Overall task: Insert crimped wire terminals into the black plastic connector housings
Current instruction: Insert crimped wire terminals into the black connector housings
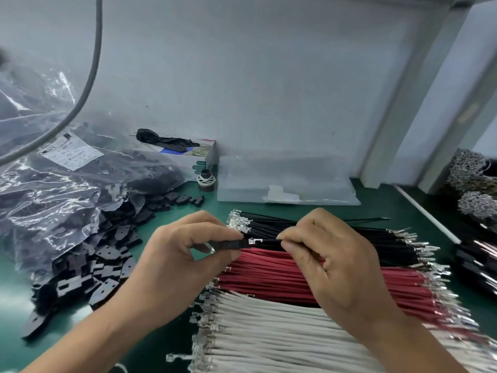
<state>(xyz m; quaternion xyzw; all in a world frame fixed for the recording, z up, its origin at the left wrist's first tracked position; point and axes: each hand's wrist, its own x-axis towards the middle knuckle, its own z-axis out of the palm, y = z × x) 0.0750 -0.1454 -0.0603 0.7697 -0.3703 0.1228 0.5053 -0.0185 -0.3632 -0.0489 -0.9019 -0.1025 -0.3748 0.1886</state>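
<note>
My left hand pinches a small black connector housing between thumb and fingers. My right hand grips a black wire just behind its silver crimped terminal, whose tip sits right at the housing's opening. Both hands hover above three rows of cut wires: black wires at the back, red wires in the middle, white wires nearest me, all with metal terminals on their ends. A loose heap of black housings lies to the left.
A large clear bag of black housings fills the left side on the green mat. Behind are a small open box, a dark spool, a clear plastic tray and a white wall. Terminal bundles sit at far right.
</note>
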